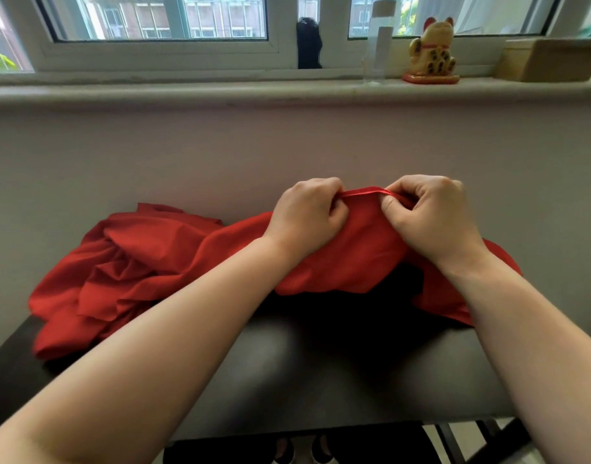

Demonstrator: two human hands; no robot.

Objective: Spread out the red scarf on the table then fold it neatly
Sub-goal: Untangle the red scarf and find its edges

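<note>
Red thin-fabric scarf [160,262] sits bunched on the dark matte surface [320,380]; my left hand [307,216] and right hand [431,216] clamp fingers on its hem. Spreading looks barely begun; next I draw the hem apart.

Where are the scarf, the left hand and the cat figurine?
scarf [136,262], head view, on the bunched cloth at the left.
left hand [305,217], head view, on the back of the hand.
cat figurine [433,53], head view, on its body.

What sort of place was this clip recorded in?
Probably a room in a home: a dark table bearing the red scarf stands against a wall under a window, whose sill holds a gold lucky-cat figurine and a clear bottle.
</note>
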